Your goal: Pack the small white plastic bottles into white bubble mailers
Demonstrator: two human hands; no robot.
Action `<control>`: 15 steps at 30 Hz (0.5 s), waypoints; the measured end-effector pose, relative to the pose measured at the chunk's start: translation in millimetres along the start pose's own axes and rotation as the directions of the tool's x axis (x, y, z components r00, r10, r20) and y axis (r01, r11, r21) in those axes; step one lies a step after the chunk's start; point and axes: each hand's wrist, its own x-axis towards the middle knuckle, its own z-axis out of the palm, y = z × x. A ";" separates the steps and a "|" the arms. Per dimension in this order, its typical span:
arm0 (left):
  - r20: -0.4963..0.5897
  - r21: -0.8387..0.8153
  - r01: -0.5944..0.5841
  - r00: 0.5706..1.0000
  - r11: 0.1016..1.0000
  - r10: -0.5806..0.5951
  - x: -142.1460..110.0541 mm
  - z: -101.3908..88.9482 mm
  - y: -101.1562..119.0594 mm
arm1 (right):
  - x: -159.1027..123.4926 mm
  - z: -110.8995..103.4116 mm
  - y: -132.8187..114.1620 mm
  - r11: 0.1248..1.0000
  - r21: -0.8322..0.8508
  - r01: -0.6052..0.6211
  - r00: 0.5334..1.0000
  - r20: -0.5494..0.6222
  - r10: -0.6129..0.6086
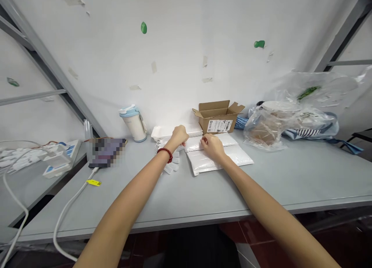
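A white padded envelope [238,155] lies on the grey table in front of me, its flap side toward the wall. My right hand [213,147] rests over its upper part, fingers curled and pressed together at the flap fold. Just past the envelope's left end is my left hand [179,136], closed like a fist and wearing a red bead bracelet at the wrist; whatever its fingers hold is hidden. Below that hand, small clear-white packets [172,166] lie in a loose pile. More flat white envelopes [161,132] are stacked behind them.
An open cardboard box [219,119] with a label stands behind the envelope. A cream and blue tumbler [134,124] is at the back left, near a phone [109,153] on a white cable [68,206]. Plastic bags with a round container [266,124] sit at the right.
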 end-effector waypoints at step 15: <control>0.177 -0.285 0.136 0.980 0.949 -0.087 9.5 11.7 -8.3 | 1.9 2.0 0.5 0.995 0.021 -0.099 0.995 0.032 0.098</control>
